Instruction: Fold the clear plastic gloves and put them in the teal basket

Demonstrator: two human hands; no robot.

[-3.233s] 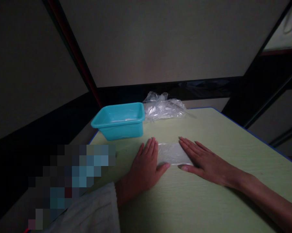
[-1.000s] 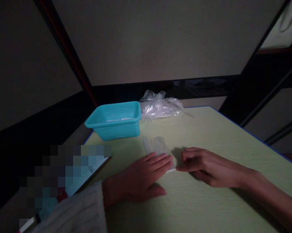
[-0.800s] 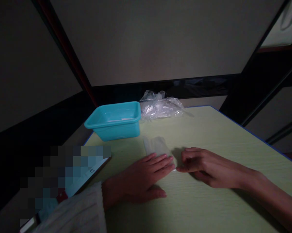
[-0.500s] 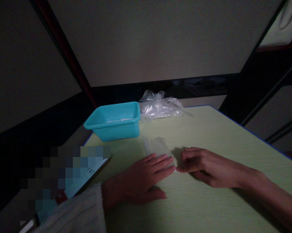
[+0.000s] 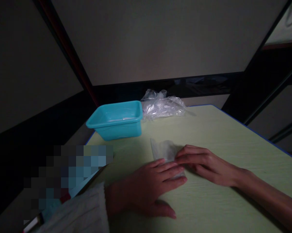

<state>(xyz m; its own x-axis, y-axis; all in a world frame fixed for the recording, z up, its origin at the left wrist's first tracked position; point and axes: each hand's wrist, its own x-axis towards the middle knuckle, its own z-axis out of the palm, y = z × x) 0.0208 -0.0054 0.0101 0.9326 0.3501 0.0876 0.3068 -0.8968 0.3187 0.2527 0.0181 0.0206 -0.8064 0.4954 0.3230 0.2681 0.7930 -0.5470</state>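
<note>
Just below the centre of the frame, a thin, cloudy plastic sheet (image 5: pixel 163 149) lies on the pale counter (image 5: pixel 223 136), its upper edge wavy and its lower part covered by the left hand (image 5: pixel 148 184). That hand is palm down, fingers straight and slightly apart over the sheet, the thumb spread away toward the bottom of the frame. From the right side comes the right hand (image 5: pixel 207 165), bent, with its fingertips at the sheet's right edge, close by the left fingers; whether they pinch the plastic I cannot tell. Left of centre stands an upright blue tub (image 5: pixel 123 131), and just beside it, at the counter's far edge, sits a crumpled clear bag (image 5: pixel 162 108). A light sleeve (image 5: pixel 85 210) fills the lower left.
</note>
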